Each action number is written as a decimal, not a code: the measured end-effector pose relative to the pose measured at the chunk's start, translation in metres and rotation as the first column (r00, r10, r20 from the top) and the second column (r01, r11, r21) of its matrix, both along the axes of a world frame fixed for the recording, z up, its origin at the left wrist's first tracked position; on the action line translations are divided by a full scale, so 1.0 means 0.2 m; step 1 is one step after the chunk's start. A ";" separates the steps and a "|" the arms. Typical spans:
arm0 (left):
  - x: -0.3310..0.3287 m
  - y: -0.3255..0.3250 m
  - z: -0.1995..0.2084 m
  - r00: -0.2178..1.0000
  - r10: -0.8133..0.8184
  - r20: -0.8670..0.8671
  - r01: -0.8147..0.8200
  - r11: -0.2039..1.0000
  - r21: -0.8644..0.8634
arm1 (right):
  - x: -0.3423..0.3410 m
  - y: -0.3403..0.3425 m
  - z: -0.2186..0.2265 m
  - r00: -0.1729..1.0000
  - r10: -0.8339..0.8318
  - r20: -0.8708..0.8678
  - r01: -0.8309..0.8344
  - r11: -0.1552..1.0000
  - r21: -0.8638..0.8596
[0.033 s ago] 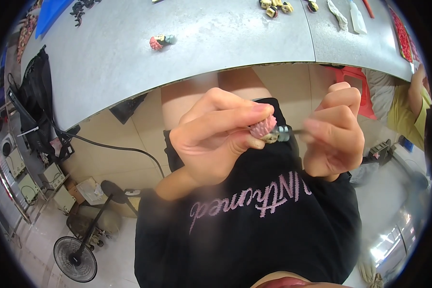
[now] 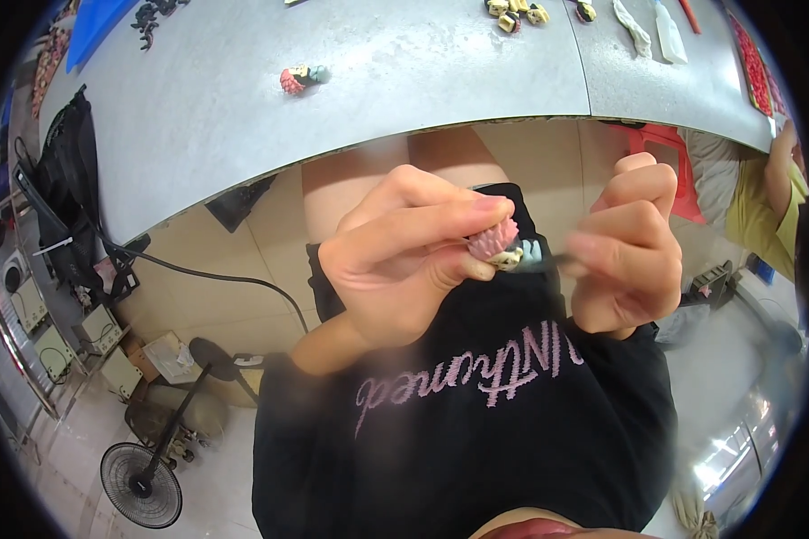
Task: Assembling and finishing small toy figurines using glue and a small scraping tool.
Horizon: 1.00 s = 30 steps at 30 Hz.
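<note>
My left hand (image 2: 404, 251) pinches a small figurine (image 2: 493, 241) between thumb and fingertips, in front of my black shirt. The figurine has spiky pink hair, a cream face and a light blue lower part, which points right. Beside it, my right hand (image 2: 625, 256) is closed, its thumb and forefinger smeared by motion. They grip a thin dark tool (image 2: 553, 264), whose tip reaches the figurine's lower part; its exact kind is too blurred to make out. A similar pink-haired figurine (image 2: 303, 79) lies on the grey table (image 2: 440, 76).
Several small cream-and-dark pieces (image 2: 517, 13) lie at the table's far side, near a white bottle (image 2: 670, 36) and a crumpled white item (image 2: 634, 29). A blue tray (image 2: 94, 31) stands far left. A black bag (image 2: 63, 171) hangs left; another person's arm (image 2: 782, 171) shows right.
The thin dark tool and the right fingertips have shifted slightly downward against the figurine's lower part. My left hand and the figurine stay almost still.
</note>
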<state>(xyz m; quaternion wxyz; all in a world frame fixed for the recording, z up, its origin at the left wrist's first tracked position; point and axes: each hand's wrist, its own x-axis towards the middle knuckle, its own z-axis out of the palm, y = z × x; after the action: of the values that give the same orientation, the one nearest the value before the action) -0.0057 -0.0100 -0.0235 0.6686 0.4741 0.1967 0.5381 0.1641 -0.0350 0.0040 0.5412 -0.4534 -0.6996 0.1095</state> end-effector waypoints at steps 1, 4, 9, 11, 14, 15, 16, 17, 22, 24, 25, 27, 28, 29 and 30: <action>0.00 0.00 0.00 1.000 0.002 -0.002 -0.002 1.000 0.000 | 0.02 0.00 0.00 0.998 0.064 0.024 -0.064 0.998 -0.004; 0.00 0.00 0.00 0.999 -0.011 0.049 0.012 0.999 -0.040 | 0.06 0.01 -0.01 0.990 0.123 0.075 -0.124 0.992 0.011; 0.00 0.00 0.00 0.999 -0.038 0.039 0.039 0.999 -0.035 | 0.05 0.02 -0.01 0.981 0.116 0.158 -0.123 0.992 0.034; 0.00 0.00 0.00 0.998 -0.048 0.050 0.050 0.998 -0.043 | 0.06 0.02 0.00 0.976 0.161 0.148 -0.166 0.986 0.023; 0.00 0.00 0.01 0.994 -0.076 0.074 0.081 0.994 -0.070 | 0.07 0.03 -0.01 0.971 0.204 0.123 -0.209 0.978 0.025; 0.00 0.00 0.01 0.992 -0.095 0.088 0.103 0.991 -0.089 | 0.07 0.03 -0.02 0.973 0.202 0.111 -0.207 0.978 0.037; 0.00 0.00 0.01 0.991 -0.096 0.088 0.104 0.991 -0.088 | 0.07 0.03 -0.01 0.973 0.201 0.111 -0.206 0.978 0.037; 0.01 0.00 0.00 0.990 -0.099 0.104 0.111 0.987 -0.119 | 0.07 0.03 -0.01 0.973 0.191 0.129 -0.198 0.979 0.041; 0.03 -0.01 0.00 0.964 -0.143 0.225 0.189 0.961 -0.199 | 0.07 0.04 -0.01 0.967 0.245 0.061 -0.251 0.961 0.116; 0.03 -0.01 -0.02 0.954 -0.159 0.253 0.200 0.969 -0.145 | 0.07 0.03 0.02 0.972 0.176 0.153 -0.182 0.983 0.023; 0.04 -0.01 -0.02 0.954 -0.161 0.253 0.202 0.969 -0.145 | 0.08 0.03 0.02 0.973 0.174 0.153 -0.180 0.983 0.023; 0.04 0.00 -0.03 0.952 -0.177 0.251 0.217 0.966 -0.141 | 0.08 0.03 0.00 0.970 0.197 0.142 -0.205 0.977 0.051; 0.04 0.00 -0.03 0.952 -0.176 0.249 0.216 0.966 -0.142 | 0.09 0.03 0.00 0.970 0.197 0.140 -0.206 0.977 0.051; 0.04 0.00 -0.02 0.948 -0.179 0.262 0.227 0.959 -0.168 | 0.10 0.04 0.00 0.967 0.207 0.147 -0.222 0.971 0.090; 0.04 0.00 -0.02 0.944 -0.182 0.275 0.239 0.951 -0.194 | 0.10 0.04 0.00 0.964 0.216 0.155 -0.236 0.963 0.129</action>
<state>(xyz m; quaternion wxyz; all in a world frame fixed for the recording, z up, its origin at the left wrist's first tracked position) 0.0023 -0.0108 -0.0273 0.7914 0.3412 0.1169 0.4936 0.1845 -0.0261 0.0033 0.5066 -0.3361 -0.7892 0.0872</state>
